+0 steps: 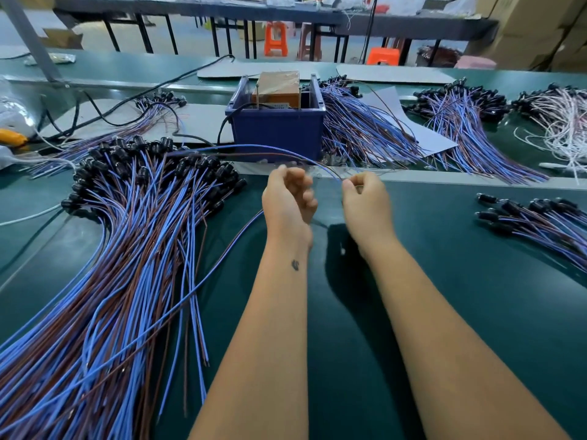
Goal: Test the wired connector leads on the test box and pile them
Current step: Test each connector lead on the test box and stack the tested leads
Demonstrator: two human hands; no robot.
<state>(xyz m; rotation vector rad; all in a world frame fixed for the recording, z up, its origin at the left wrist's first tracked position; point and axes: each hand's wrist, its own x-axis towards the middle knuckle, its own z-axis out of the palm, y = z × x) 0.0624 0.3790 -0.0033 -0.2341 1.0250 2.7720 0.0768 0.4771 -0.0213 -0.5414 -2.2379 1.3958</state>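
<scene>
A blue bin [276, 128] holding an orange test box [277, 87] stands at the middle back of the green table. A big pile of blue and brown leads with black connectors [133, 236] lies at the left. One lead [254, 150] arcs from a black connector near the pile across the bin's front to my right hand [365, 201], which pinches its wire ends. My left hand [290, 201] is curled just left of it, with a blue wire [222, 258] running down from under it toward the left. Whether the left hand grips that wire is unclear.
A small pile of leads [536, 220] lies at the right. More bundles [365, 131] lie behind, beside the bin, plus white-wired ones [565, 122] at far right. A black cable [127, 103] snakes at back left. Orange stools and tables stand beyond.
</scene>
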